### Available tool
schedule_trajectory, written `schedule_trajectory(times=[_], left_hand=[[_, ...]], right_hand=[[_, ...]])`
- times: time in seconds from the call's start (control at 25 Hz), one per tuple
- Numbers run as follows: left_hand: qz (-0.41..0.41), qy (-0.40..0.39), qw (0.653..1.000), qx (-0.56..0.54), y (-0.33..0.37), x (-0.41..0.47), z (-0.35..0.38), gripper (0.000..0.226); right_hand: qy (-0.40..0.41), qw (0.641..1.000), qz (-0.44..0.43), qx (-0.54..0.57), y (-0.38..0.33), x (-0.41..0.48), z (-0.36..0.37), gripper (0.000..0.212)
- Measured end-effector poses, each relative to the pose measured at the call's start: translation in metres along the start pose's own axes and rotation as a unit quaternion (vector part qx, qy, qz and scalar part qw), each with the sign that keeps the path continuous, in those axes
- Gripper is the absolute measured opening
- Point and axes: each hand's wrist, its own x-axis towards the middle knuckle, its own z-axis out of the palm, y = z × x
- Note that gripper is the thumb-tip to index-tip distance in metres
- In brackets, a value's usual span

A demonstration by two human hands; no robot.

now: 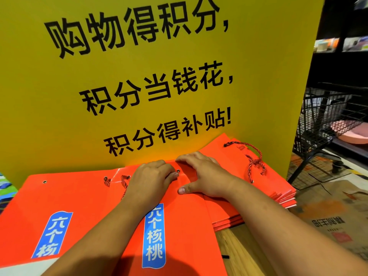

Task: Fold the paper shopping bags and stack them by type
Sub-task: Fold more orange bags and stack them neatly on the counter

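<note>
A flat orange paper bag (185, 232) with a blue label lies in front of me, partly over a stack of folded orange bags (264, 188) with red-white rope handles at the right. Another orange bag (65, 196) of the same kind lies at the left. My left hand (151, 180) rests on the top edge of the middle bag, its fingers curled at the metal eyelet (177, 170). My right hand (203, 174) lies beside it, fingers arched over the bag's upper edge and thumb pressed flat on the paper.
A tall yellow sign board (139, 76) with black characters stands right behind the bags. A wooden table top (237, 250) shows at the lower right. A brown cardboard box (338, 216) sits to the right, with a black wire basket (326, 120) behind it.
</note>
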Motion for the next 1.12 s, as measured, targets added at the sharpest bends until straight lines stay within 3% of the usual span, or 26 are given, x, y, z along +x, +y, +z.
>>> schedule_trajectory(times=[0.4,0.56,0.84,1.0,1.12], left_hand=[[-0.014,0.013,0.999,0.049,0.000,0.002,0.005,0.044],[-0.033,0.058,0.996,0.064,0.001,0.002,0.002,0.028],[-0.052,0.041,0.993,0.103,0.001,0.004,-0.003,0.041],[-0.027,0.057,0.993,0.100,0.004,0.000,0.002,0.038],[-0.002,0.053,0.992,0.113,0.004,0.005,0.001,0.041]], right_hand=[[0.003,1.000,0.004,0.005,0.001,0.001,0.001,0.086],[0.021,0.999,0.001,0.029,0.002,0.001,0.002,0.083],[0.069,0.973,0.020,0.219,-0.013,-0.005,-0.011,0.035],[0.013,0.999,0.004,0.050,-0.033,-0.002,-0.046,0.026],[-0.013,0.996,-0.017,-0.082,-0.050,0.020,-0.087,0.025]])
